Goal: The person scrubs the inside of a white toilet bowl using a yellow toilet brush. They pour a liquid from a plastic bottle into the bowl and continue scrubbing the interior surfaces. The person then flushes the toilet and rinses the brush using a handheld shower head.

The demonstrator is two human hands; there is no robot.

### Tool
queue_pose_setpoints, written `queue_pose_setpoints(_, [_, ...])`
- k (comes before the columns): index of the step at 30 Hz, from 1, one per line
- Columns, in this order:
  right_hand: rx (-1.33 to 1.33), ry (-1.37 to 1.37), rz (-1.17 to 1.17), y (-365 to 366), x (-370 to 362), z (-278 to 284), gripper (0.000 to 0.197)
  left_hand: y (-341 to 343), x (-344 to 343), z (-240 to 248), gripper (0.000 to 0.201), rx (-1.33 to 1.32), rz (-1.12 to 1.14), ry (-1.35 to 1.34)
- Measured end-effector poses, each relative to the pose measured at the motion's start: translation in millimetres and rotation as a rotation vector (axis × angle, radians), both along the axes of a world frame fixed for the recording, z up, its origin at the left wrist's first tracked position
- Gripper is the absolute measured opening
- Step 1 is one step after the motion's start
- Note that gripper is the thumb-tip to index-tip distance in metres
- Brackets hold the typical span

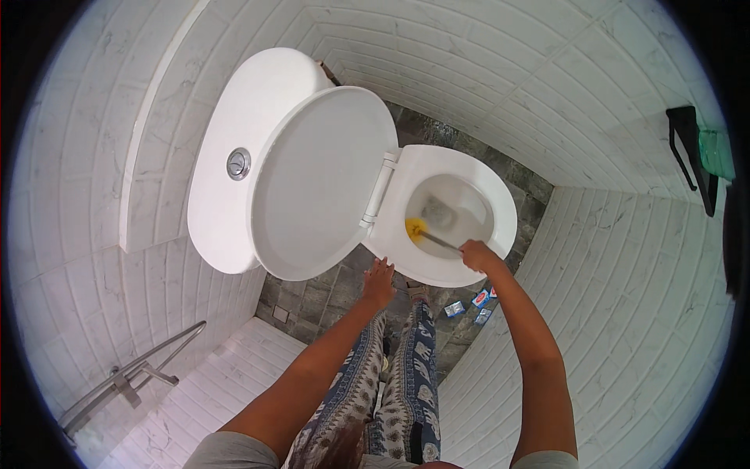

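Observation:
My right hand [479, 256] is closed round the grey handle of a toilet brush [437, 241]. The brush's yellow head [415, 228] is inside the bowl, against the inner wall on the left side. A little water shows at the bottom of the white toilet bowl [500, 187]. My left hand [379, 281] has its fingers stretched out by the near edge of the toilet, close to the seat hinge. Whether its fingertips touch the rim, I cannot tell. The lid [324, 184] stands raised against the cistern [226, 207].
Several small blue and white packets [469, 305] lie on the grey tiled floor [312, 297] by the right wall. A black holder [687, 156] with a green item [715, 154] is mounted at far right. A metal rail [137, 371] is on the lower left wall.

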State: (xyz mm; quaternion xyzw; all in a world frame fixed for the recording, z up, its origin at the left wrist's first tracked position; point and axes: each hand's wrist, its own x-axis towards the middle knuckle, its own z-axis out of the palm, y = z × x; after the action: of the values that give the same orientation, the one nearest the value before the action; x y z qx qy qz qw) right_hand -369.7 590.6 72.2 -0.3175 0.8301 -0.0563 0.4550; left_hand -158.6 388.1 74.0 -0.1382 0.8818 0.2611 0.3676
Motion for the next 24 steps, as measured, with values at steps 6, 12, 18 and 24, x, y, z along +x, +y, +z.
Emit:
queue_pose_setpoints(6, [0.136, 0.329, -0.209, -38, 10, -37, 0.023, 4, -11, 13, 0.069, -0.033, -0.056, -0.035])
queue_pose_setpoints(12, [-0.031, 0.206, -0.587, -49, 59, -59, 0.02, 5, -16, 17, 0.071, -0.019, -0.102, 0.04])
queue_pose_setpoints(18, [-0.146, -0.008, -0.745, -43, 86, 4, 0.018, -3, -6, 20, 0.071, -0.083, -0.16, 0.04])
queue_pose_setpoints(24, [-0.164, -0.136, -0.783, -29, 124, 62, 0.029, 27, -19, 44, 0.071, -0.092, -0.237, 0.027])
